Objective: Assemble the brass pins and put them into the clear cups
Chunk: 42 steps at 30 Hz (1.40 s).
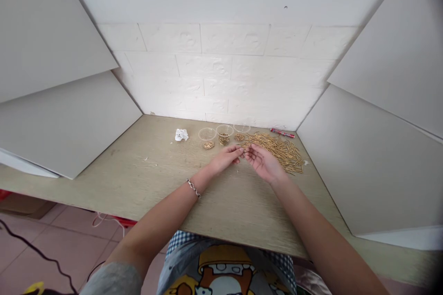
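My left hand (226,158) and my right hand (262,162) meet above the table, fingertips almost touching. Thumb and fingers are pinched together on both. A thin, small piece seems to lie between them, too small to name. Just beyond and to the right of my right hand spreads a heap of thin gold-coloured rods (285,153). Behind my left hand stand three clear plastic cups: a left cup (207,134), a middle cup (224,130) and a right cup (242,128). Small gold-coloured pieces (208,145) show at the bottom of each.
A crumpled white tissue (181,135) lies left of the cups. Behind the rods rests a red patterned tube (282,133). Grey-white panels (69,124) flank the wooden table (221,207) on both sides, and a white brick-patterned wall (221,69) closes the back.
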Tool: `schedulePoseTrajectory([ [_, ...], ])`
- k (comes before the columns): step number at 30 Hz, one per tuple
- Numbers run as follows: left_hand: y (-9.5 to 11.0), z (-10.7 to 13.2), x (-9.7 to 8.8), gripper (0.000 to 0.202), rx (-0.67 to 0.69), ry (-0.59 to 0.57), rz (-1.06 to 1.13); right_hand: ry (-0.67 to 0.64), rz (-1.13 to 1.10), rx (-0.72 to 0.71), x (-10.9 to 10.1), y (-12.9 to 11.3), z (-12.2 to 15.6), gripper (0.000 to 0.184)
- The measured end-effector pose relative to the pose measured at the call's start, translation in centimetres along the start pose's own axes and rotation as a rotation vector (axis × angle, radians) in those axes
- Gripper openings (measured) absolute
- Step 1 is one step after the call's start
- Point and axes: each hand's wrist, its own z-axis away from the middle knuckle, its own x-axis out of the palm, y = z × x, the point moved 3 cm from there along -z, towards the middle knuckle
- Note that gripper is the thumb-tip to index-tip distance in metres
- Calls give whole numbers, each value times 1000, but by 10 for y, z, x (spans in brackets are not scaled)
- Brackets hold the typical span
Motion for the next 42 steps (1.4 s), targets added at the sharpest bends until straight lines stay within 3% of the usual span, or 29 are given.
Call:
schedulePoseTrajectory([
  [3,1,0,1,29,20,-38,-22,-11,5,-10,0,1,-1,9],
  [6,2,-1,0,29,28,-1,-40,18,84,-57,-2,2,-3,17],
  [11,6,1,-2,25,50,80,-70,180,625,-365,-7,-9,-3,21],
  [16,7,0,-4,22,59,124,-48,188,987,-610,-1,-16,5,16],
  [28,7,1,-4,25,44,133,-5,216,1099,-700,3,-16,9,17],
  [42,3,-2,-5,31,16,106,-26,230,1094,-680,0,-14,7,17],
])
